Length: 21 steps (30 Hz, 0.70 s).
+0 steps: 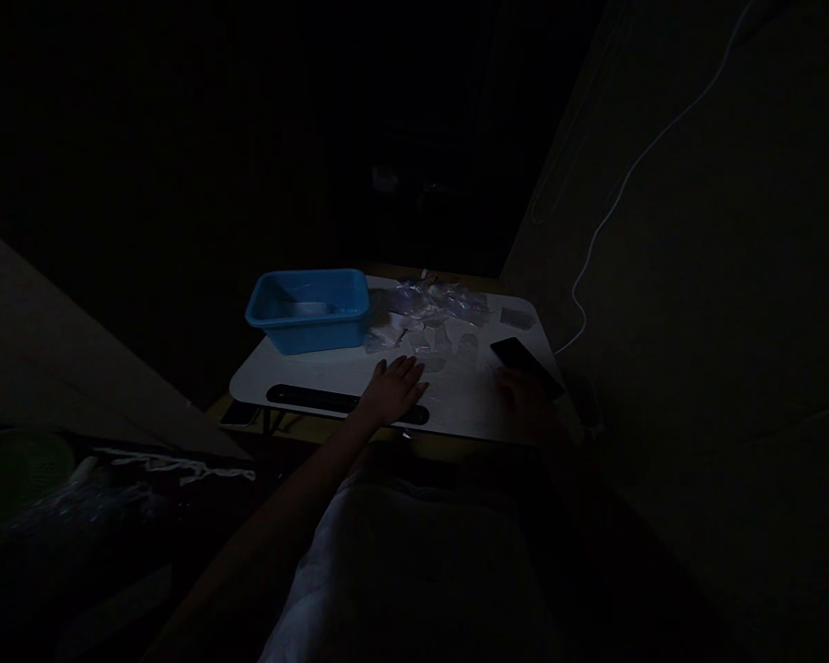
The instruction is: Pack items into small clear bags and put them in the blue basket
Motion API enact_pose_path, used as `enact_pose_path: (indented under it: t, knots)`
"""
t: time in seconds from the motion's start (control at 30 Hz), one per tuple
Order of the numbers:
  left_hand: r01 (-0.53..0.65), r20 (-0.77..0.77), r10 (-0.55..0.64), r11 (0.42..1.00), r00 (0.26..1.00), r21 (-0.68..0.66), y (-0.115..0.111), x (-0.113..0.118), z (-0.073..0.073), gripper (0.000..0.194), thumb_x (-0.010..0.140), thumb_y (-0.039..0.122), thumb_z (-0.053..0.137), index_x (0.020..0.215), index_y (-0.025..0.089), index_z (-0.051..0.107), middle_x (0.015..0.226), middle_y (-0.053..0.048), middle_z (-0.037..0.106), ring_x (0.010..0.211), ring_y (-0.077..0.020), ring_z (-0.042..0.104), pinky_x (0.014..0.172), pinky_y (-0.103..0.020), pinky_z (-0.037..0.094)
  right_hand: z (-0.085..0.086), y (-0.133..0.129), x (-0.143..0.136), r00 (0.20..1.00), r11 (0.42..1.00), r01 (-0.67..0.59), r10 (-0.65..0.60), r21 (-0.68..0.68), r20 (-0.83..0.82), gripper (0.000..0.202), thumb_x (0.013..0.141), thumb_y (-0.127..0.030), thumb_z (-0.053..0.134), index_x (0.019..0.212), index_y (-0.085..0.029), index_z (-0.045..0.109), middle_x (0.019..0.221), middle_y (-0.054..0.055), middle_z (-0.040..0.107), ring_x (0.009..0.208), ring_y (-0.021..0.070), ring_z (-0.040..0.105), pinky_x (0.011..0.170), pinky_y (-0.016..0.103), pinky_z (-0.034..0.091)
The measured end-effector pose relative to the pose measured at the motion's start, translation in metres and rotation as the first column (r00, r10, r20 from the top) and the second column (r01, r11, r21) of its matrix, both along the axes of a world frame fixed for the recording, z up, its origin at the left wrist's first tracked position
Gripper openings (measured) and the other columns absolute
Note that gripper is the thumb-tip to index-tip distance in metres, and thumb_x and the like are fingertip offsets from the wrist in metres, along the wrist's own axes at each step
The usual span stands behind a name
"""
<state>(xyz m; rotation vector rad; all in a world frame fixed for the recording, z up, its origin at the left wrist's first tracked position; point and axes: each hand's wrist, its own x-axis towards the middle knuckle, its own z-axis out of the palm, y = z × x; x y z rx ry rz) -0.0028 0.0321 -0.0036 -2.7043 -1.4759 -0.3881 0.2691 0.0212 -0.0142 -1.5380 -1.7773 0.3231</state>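
In dim light, my left hand (392, 390) lies palm down with fingers stretched out at the near edge of a white folding table (466, 405), over a dark slot (310, 398). It holds nothing. My right hand (523, 398), deep in shadow, is at the near side of a dark flat phone-like slab (523, 361). Its fingers look bent, but whether they grip the slab cannot be made out. Beyond my hands are crumpled clear plastic bags (442, 299) and small pale, see-through pieces (428, 341).
A blue plastic basin (318, 333) stands at the table's back left with something pale inside. A white cable (622, 189) hangs along the right wall and reaches the table's right edge. At lower left are a green round thing (20, 470) and shiny plastic wrap (89, 502).
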Motion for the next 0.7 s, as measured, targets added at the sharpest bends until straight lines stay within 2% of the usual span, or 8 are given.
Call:
enact_pose_path:
  t: [0.07,0.17,0.27,0.37,0.43,0.5,0.63,0.7]
  knots:
    - [-0.003,-0.01,0.003,1.0,1.0,-0.003,0.0,0.0,0.0,0.047,0.09,0.041,0.025,0.127,0.018,0.04,0.136,-0.011,0.038,0.125,-0.0255,0.033,0.097,-0.049,0.027,-0.003,0.004,-0.006,0.984,0.999,0.011,-0.018,-0.04,-0.178,0.032,0.079,-0.037,0.038,0.09,-0.018,0.061,0.088,0.008,0.067,0.071,0.0165,0.063,0.061,0.03,0.053]
    - [-0.009,-0.023,0.009,1.0,1.0,-0.013,-0.001,0.0,0.002,0.047,0.09,0.042,0.025,0.127,0.018,0.04,0.137,-0.01,0.038,0.126,-0.025,0.032,0.098,-0.048,0.027,-0.008,0.008,-0.017,0.895,0.998,-0.029,0.005,-0.048,-0.446,0.033,0.071,-0.04,0.05,0.096,-0.019,0.058,0.1,0.008,0.063,0.086,0.0198,0.061,0.071,0.034,0.052]
    - [-0.009,-0.02,0.008,1.0,1.0,-0.013,-0.002,0.0,0.003,0.047,0.09,0.041,0.024,0.127,0.018,0.041,0.136,-0.01,0.038,0.126,-0.0249,0.032,0.098,-0.049,0.027,-0.011,0.004,-0.029,0.849,0.999,-0.036,0.052,0.04,-0.525,0.046,0.07,-0.039,0.054,0.111,-0.02,0.049,0.115,0.011,0.055,0.096,0.0217,0.058,0.082,0.039,0.048]
    - [-0.002,-0.008,0.002,1.0,1.0,-0.001,-0.002,-0.001,0.003,0.047,0.09,0.041,0.025,0.126,0.017,0.042,0.136,-0.01,0.038,0.125,-0.0256,0.033,0.097,-0.049,0.027,-0.013,-0.004,-0.039,0.876,0.992,-0.085,0.119,0.093,-0.467,0.044,0.075,-0.035,0.05,0.117,-0.023,0.045,0.128,0.01,0.044,0.105,0.0223,0.054,0.089,0.041,0.044]
    - [0.004,-0.002,-0.004,1.0,1.0,0.005,-0.002,-0.001,0.002,0.047,0.09,0.042,0.025,0.126,0.017,0.042,0.136,-0.011,0.038,0.125,-0.026,0.033,0.097,-0.049,0.028,-0.012,-0.01,-0.046,0.923,0.985,-0.122,0.159,0.125,-0.349,0.036,0.076,-0.03,0.047,0.111,-0.023,0.051,0.131,0.009,0.041,0.116,0.0236,0.045,0.096,0.042,0.039]
    - [0.008,0.001,-0.008,1.0,1.0,0.009,-0.002,-0.001,0.001,0.047,0.089,0.042,0.025,0.126,0.017,0.043,0.136,-0.011,0.039,0.124,-0.0263,0.033,0.096,-0.05,0.028,-0.009,-0.014,-0.052,0.952,0.98,-0.151,0.18,0.133,-0.249,0.037,0.077,-0.024,0.045,0.114,-0.022,0.05,0.132,0.009,0.04,0.12,0.023,0.041,0.099,0.041,0.036]
    - [0.012,0.0,-0.012,1.0,1.0,0.025,-0.002,-0.002,0.0,0.046,0.089,0.042,0.027,0.125,0.018,0.043,0.137,-0.011,0.036,0.125,-0.0266,0.032,0.096,-0.049,0.028,-0.005,-0.017,-0.062,0.943,0.968,-0.24,0.252,0.079,-0.218,0.062,0.076,-0.014,0.04,0.135,-0.021,0.022,0.131,0.013,0.042,0.104,0.0194,0.056,0.093,0.04,0.042]
    - [0.031,0.004,-0.031,0.999,0.999,0.031,-0.002,-0.003,0.001,0.046,0.089,0.042,0.029,0.126,0.019,0.043,0.138,-0.01,0.036,0.125,-0.0266,0.031,0.096,-0.048,0.028,-0.005,-0.017,-0.064,0.941,0.961,-0.267,0.276,0.07,-0.197,0.065,0.076,-0.011,0.038,0.137,-0.021,0.018,0.13,0.013,0.044,0.102,0.0188,0.057,0.092,0.04,0.042]
